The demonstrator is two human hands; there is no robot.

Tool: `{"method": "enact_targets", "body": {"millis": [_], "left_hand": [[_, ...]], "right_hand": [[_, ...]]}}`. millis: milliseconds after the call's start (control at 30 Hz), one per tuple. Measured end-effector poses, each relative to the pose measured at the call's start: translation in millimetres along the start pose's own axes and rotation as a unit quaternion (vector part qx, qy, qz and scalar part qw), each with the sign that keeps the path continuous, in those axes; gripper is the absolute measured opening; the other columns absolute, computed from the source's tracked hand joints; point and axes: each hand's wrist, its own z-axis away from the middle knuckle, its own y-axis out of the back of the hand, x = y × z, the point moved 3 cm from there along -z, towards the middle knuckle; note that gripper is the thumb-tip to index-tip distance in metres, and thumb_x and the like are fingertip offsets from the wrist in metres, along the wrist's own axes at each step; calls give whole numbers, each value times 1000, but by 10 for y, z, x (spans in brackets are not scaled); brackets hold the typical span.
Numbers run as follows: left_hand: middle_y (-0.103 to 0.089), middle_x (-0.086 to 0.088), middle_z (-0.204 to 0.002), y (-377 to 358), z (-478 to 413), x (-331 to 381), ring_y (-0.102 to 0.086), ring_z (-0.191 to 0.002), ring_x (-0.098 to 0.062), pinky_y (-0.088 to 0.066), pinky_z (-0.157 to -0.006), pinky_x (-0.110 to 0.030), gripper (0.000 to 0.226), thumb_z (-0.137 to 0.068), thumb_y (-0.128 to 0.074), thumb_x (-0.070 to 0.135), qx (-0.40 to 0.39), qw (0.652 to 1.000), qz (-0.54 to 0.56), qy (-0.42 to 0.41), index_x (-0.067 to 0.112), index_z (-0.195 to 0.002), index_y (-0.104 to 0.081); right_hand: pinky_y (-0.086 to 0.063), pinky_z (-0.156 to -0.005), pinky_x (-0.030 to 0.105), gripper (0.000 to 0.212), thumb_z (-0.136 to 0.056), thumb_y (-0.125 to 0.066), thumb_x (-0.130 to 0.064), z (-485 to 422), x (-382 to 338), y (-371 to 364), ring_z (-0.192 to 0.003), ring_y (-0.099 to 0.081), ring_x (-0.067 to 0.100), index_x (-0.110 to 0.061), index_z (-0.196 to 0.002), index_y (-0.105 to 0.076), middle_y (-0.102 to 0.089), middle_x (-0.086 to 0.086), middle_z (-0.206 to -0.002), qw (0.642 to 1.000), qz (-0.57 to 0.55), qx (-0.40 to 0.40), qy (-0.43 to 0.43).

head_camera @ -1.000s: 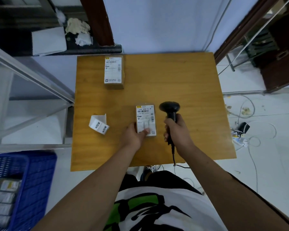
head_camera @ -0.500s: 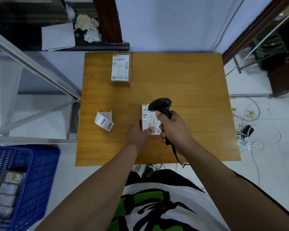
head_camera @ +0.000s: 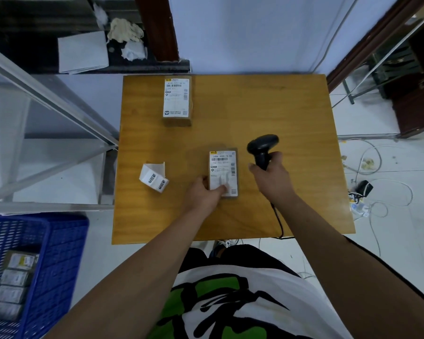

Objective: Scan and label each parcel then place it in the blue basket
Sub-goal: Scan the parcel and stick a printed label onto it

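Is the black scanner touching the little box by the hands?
Apart. The head view shows bare table between the scanner and the box; the right hand grips the scanner.

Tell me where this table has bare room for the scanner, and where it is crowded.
Bare wood on the table: the far right corner beyond the scanner, the gap between the far parcel and the near parcel, and the near left corner below the label roll. Crowded: the middle, with the left hand holding the near parcel and the right hand gripping the scanner.
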Motion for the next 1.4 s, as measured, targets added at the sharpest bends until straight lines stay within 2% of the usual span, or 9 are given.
{"method": "enact_targets", "body": {"millis": [100,267,433,667,867,967,1100,1267,1400], "left_hand": [[-58,4,-137,143,47,-46,-64,-117,-22,-58,-71,-30,85,-82,-74,64,32,999,-17,-6,26,-152,-45],[-67,10,-92,681,87,-257,-70,-96,-21,-52,-75,-33,36,-87,-75,49,265,963,52,-19,28,-114,-63],[-65,-8,-123,1110,-71,-542,-69,-104,-28,-58,-73,-34,51,-84,-81,45,348,931,98,50,19,-120,-54],[-75,-7,-121,1080,-472,-798,-68,-113,-31,-52,-103,-50,57,-81,-76,56,226,960,112,123,16,-121,-71],[-72,-11,-122,1009,-274,-472,-69,-108,-29,-56,-95,-41,34,-97,-71,23,235,951,188,71,7,-127,-68],[-70,-7,-121,908,-105,-228,-67,-105,-23,-53,-89,-35,30,-101,-65,19,173,970,172,12,11,-130,-65],[-71,1,-110,759,234,214,-67,-99,-18,-52,-79,-27,18,-102,-63,16,24,992,91,-86,20,-119,-65],[-77,4,-109,734,583,686,-73,-100,-22,-59,-90,-45,27,-97,-72,17,-124,970,-51,-202,24,-122,-72],[-68,12,-122,817,790,1017,-65,-113,-13,-54,-95,-36,33,-98,-69,21,-144,953,-124,-238,30,-130,-67]], "right_hand": [[-50,-84,43,43,-91,-70,-24,-197,263,57,-109,-62,39,-10,-118,-40,-60,17,-119,997,67,3,-39],[-48,-102,53,61,-93,-75,-29,-283,456,118,-128,-54,46,-1,-133,-39,-51,26,-138,988,146,1,-55],[-46,-104,52,72,-90,-77,-39,-289,501,104,-129,-52,48,-2,-137,-37,-51,26,-138,978,200,-4,-52],[-40,-108,53,77,-93,-66,-43,-192,301,5,-140,-34,43,-3,-149,-31,-35,22,-149,966,247,52,-53],[-35,-112,53,70,-97,-60,-41,-260,283,26,-140,-34,43,-1,-147,-32,-36,24,-148,979,170,54,-102],[-35,-110,51,64,-96,-59,-37,-271,307,135,-138,-35,44,-1,-142,-34,-36,23,-147,979,156,84,-97],[-34,-112,47,55,-94,-65,-30,-158,208,273,-135,-38,39,-10,-139,-43,-40,17,-144,988,82,131,24],[-55,-94,37,44,-97,-68,-33,56,-408,573,-104,-62,13,-21,-137,-55,-52,0,-131,972,-29,115,204],[-56,-97,39,34,-99,-65,-45,174,-896,687,-109,-66,6,-31,-130,-66,-69,-11,-121,954,17,-96,283]]}}
